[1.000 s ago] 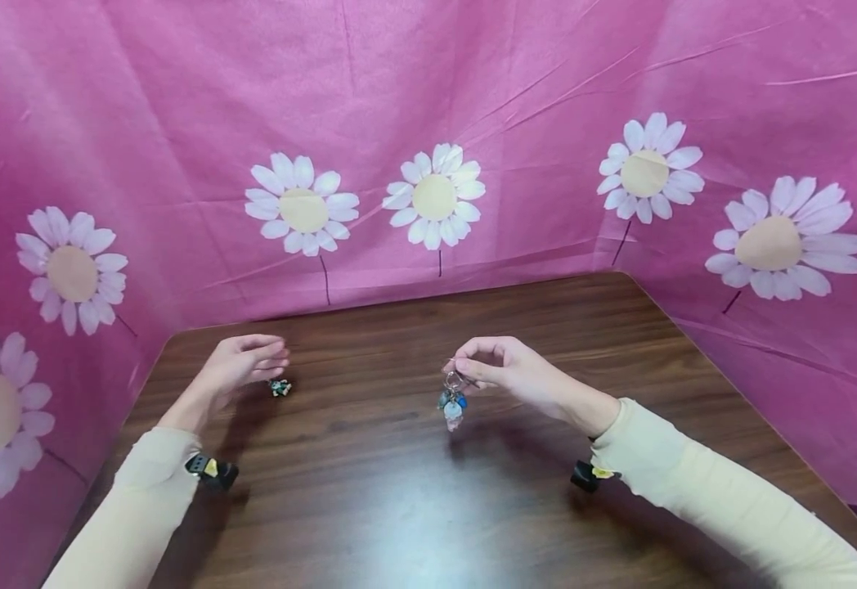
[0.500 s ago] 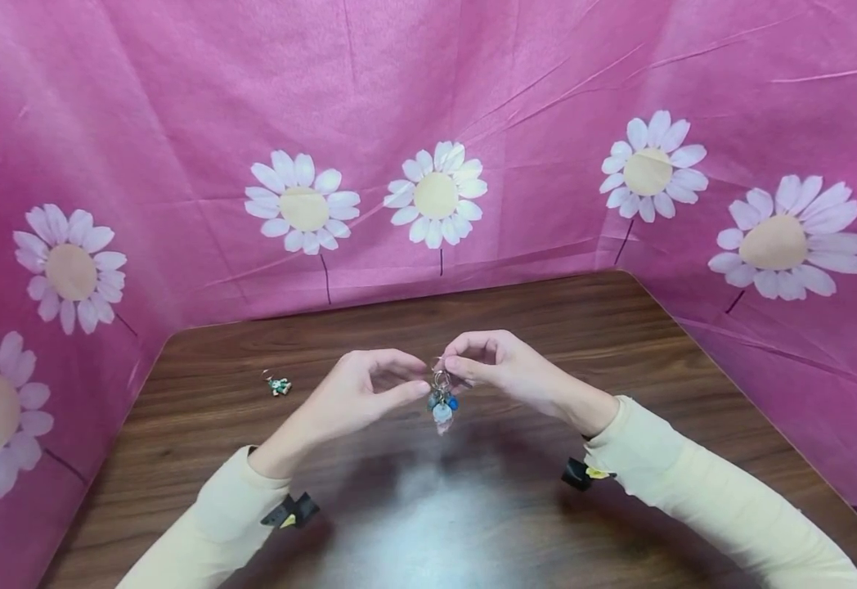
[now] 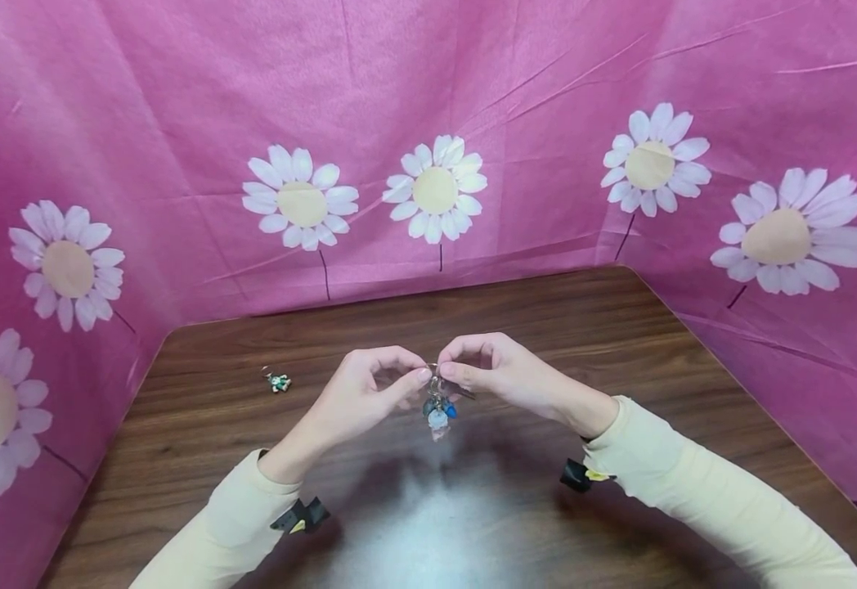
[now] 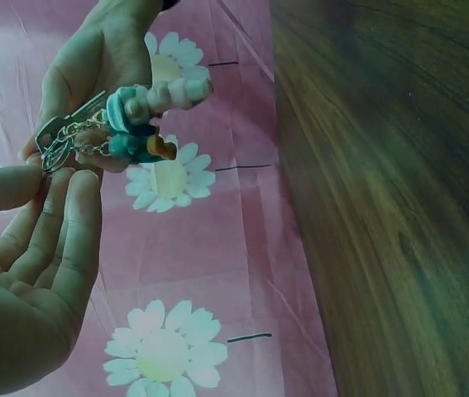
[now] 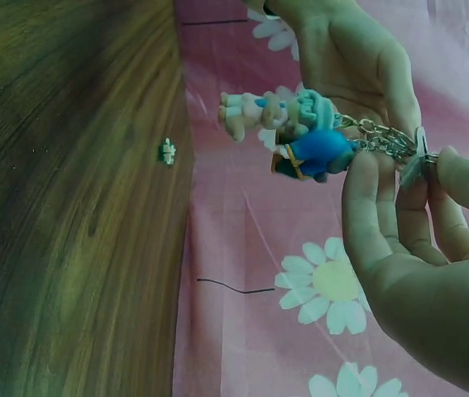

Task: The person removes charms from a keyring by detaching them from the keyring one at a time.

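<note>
Above the table, a key ring hangs with several small figurine charms on short chains. One charm has a blue body; another is pale with a mint-coloured top. A flat metal key is on the ring too. My left hand pinches the ring between thumb and fingertips from the left. From the right, my right hand pinches it by thumb and index finger, with the fingertips of both hands nearly meeting. Fingers hide part of the ring.
A separate small green-and-white figurine charm with its own ring lies on the wooden table, left of the hands. A pink cloth printed with daisies stands behind the table and along its sides.
My left hand has left the spot beside the small green charm, moved right and taken hold of the key ring. The right hand has shifted slightly left; the green charm stays on the table.
</note>
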Action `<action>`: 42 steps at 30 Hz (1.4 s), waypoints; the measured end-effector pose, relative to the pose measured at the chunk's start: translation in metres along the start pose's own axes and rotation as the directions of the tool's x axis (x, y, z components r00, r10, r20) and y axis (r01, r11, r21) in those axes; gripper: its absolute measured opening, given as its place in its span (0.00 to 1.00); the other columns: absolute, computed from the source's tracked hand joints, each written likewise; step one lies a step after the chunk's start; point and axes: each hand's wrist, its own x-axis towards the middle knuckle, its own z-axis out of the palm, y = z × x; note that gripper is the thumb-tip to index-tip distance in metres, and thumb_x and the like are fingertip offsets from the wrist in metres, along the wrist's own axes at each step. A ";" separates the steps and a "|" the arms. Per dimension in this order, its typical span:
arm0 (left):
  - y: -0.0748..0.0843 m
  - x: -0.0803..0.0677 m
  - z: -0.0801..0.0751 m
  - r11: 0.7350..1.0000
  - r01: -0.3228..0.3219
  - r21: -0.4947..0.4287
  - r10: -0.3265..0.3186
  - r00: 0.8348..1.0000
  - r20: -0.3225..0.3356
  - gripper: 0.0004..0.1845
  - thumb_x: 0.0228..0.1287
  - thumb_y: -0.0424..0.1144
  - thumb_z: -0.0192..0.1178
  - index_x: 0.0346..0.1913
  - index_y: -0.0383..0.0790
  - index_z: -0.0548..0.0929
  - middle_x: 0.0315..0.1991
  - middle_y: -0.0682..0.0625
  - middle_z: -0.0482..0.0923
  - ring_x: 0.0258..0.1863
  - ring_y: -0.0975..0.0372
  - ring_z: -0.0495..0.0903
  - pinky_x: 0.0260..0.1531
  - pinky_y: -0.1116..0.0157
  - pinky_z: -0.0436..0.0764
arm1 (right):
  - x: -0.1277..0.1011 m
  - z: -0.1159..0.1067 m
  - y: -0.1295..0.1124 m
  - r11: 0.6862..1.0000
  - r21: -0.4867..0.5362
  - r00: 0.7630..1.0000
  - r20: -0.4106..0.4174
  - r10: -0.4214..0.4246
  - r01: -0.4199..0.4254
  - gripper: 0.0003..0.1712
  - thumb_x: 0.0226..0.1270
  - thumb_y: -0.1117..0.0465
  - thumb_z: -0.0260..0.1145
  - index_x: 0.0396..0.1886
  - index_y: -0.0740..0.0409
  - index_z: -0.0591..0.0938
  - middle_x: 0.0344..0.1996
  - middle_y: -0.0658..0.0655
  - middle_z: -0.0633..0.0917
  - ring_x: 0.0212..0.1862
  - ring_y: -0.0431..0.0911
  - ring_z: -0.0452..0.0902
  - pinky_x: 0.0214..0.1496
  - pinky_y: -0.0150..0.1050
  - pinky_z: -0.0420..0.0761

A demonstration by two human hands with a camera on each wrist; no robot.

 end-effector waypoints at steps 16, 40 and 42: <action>0.004 -0.002 0.006 1.000 -0.011 -0.024 0.010 0.999 -0.050 0.04 0.74 0.35 0.61 0.44 0.39 0.84 0.31 0.46 0.84 0.28 0.47 0.84 0.30 0.53 0.88 | -0.003 -0.001 -0.003 1.000 0.029 1.000 -0.027 0.005 -0.004 0.10 0.73 0.61 0.67 0.48 0.61 0.83 0.45 0.60 0.85 0.43 0.48 0.82 0.48 0.49 0.86; -0.004 -0.001 0.006 0.995 -0.026 -0.096 0.024 0.999 -0.027 0.17 0.66 0.29 0.67 0.55 0.34 0.77 0.37 0.43 0.84 0.34 0.47 0.85 0.34 0.53 0.88 | -0.005 0.005 0.008 0.992 0.003 0.980 -0.157 -0.122 0.124 0.08 0.70 0.66 0.69 0.46 0.62 0.85 0.41 0.59 0.87 0.41 0.44 0.83 0.43 0.38 0.85; -0.006 -0.001 0.005 0.999 -0.028 -0.043 0.028 0.999 -0.016 0.16 0.64 0.30 0.70 0.53 0.36 0.81 0.37 0.46 0.85 0.36 0.51 0.85 0.36 0.54 0.88 | -0.005 0.005 0.009 0.993 0.018 0.981 -0.156 -0.114 0.119 0.09 0.70 0.66 0.69 0.47 0.63 0.84 0.40 0.58 0.87 0.39 0.44 0.83 0.41 0.37 0.85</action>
